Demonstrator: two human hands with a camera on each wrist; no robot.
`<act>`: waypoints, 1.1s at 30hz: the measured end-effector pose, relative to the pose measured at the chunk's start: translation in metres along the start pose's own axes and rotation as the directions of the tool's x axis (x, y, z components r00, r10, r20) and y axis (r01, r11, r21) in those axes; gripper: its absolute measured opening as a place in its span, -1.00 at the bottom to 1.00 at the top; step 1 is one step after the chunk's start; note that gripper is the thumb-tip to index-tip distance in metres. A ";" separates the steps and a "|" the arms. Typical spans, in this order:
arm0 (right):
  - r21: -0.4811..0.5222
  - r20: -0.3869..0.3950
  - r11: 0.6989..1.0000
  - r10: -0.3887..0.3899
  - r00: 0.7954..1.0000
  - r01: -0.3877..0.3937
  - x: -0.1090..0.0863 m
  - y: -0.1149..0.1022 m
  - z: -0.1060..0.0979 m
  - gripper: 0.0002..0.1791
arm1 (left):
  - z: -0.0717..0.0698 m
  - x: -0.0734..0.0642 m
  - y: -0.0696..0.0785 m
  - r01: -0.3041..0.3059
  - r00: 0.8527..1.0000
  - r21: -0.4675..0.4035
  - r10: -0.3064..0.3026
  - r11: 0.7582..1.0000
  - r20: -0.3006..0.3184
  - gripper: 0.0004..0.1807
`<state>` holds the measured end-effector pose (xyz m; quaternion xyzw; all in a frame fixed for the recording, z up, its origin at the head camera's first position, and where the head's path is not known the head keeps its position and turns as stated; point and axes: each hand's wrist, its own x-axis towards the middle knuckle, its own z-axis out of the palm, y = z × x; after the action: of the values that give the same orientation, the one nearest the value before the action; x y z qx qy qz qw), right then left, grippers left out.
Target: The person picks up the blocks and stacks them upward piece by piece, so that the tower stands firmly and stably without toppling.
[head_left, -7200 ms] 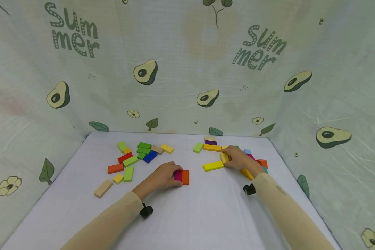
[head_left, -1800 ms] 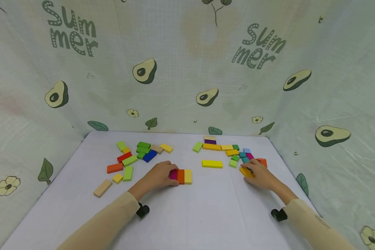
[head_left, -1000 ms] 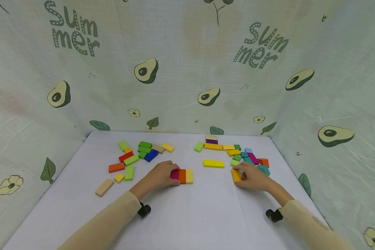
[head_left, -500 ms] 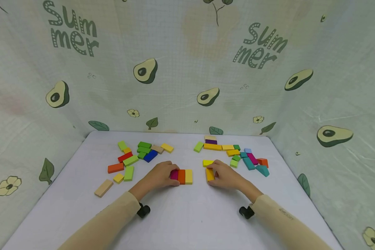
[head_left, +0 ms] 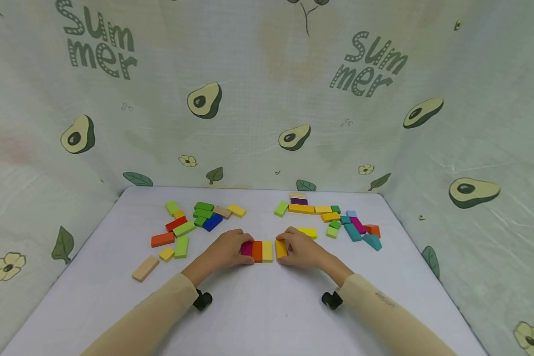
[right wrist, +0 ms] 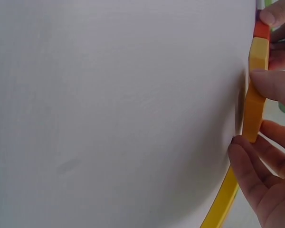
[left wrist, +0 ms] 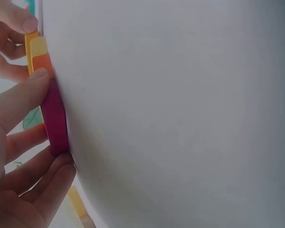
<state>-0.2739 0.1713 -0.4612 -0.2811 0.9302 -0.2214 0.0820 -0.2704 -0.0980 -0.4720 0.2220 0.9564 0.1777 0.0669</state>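
At the table's middle, my left hand (head_left: 230,248) holds a magenta block (head_left: 246,249) between thumb and fingers, as the left wrist view also shows. Against it in a row lie a red-orange block (head_left: 257,251) and a pale yellow block (head_left: 267,251). My right hand (head_left: 301,249) pinches an orange-yellow block (right wrist: 254,114) by its ends, thumb at the near end. In the head view a narrow gap parts this block from the pale yellow one. Behind the right hand lies a bright yellow block (head_left: 308,233), partly covered by the fingers.
Loose green, red, blue (head_left: 212,222) and plain wood blocks (head_left: 145,268) lie at the left. Several teal (head_left: 352,232), magenta, green and orange blocks lie at the right. A purple block (head_left: 299,201) sits near the back edge. Patterned cloth hangs behind the white table (head_left: 258,311).
The pale yellow block joined the row. My right hand took the orange-yellow block from the right-hand group and carried it left to the row's right end. The left hand stayed on the magenta block.
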 end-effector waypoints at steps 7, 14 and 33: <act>-0.011 0.010 1.000 0.007 1.000 -0.007 0.003 -0.005 0.003 -0.37 | -0.002 -0.001 -0.001 -0.007 1.000 0.008 0.007 1.000 0.001 -0.38; -0.034 0.020 0.999 0.016 1.000 -0.015 0.004 -0.008 0.004 -0.35 | -0.003 -0.002 -0.001 -0.010 1.000 0.004 0.010 1.000 0.004 -0.38; 0.001 0.017 1.000 0.003 1.000 -0.003 0.009 -0.015 0.009 -0.38 | 0.000 0.000 -0.003 -0.017 1.000 0.020 0.017 1.000 0.004 -0.38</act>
<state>-0.2711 0.1517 -0.4625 -0.2816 0.9298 -0.2193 0.0904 -0.2722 -0.1008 -0.4728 0.2311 0.9560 0.1683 0.0650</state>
